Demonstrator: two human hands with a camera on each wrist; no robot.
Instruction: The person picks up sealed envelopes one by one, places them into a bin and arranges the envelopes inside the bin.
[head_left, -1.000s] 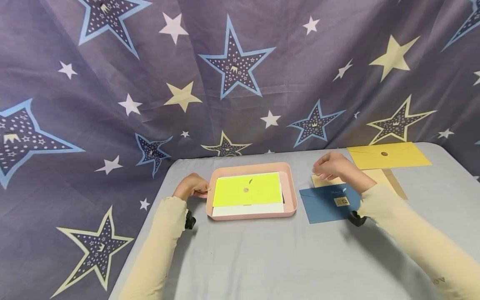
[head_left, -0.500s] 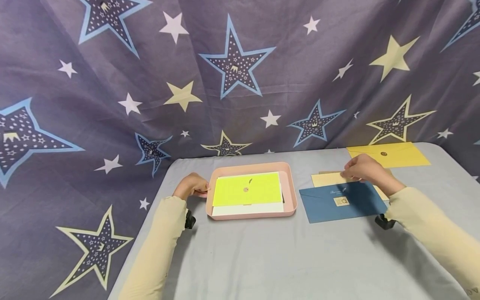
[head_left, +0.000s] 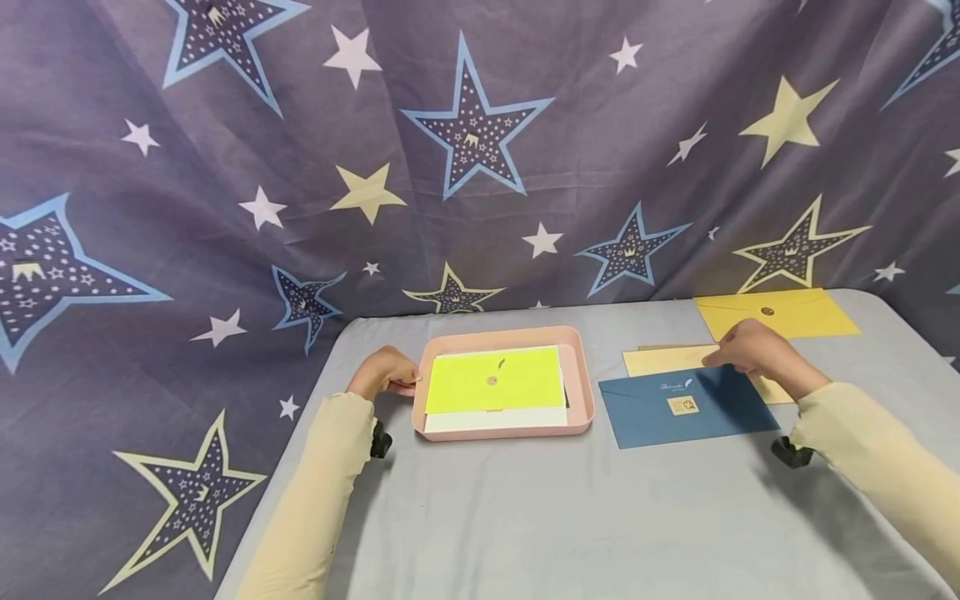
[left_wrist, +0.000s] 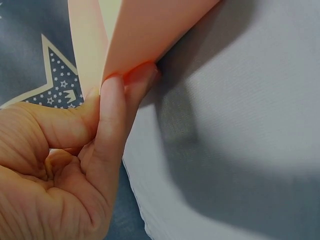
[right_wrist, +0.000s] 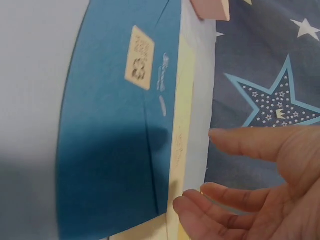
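Observation:
At the left end of a pink tray [head_left: 498, 338], my left hand [head_left: 384, 371] pinches its rim between thumb and fingers, as the left wrist view shows up close. A neon yellow envelope [head_left: 465, 383] lies on white paper [head_left: 498, 419] inside it. Over to the right, my right hand [head_left: 757, 348] hovers at overlapping envelopes, holding nothing. Its lower fingertips are right at the edge of a cream envelope [right_wrist: 185, 95], and its thumb is spread apart. A blue envelope [head_left: 645, 417] with a small label covers part of the cream one. A brown strip [head_left: 654, 347] shows behind.
A golden yellow envelope [head_left: 806, 312] lies near the table's back right corner. Grey cloth covers the table [head_left: 525, 517]. Right behind the table hangs a dark curtain [head_left: 585, 125] printed with stars.
My right hand has moved rightward over the envelopes, then slightly toward me. More of the blue envelope is uncovered, and less of the brown one shows. My left hand and the tray stay put.

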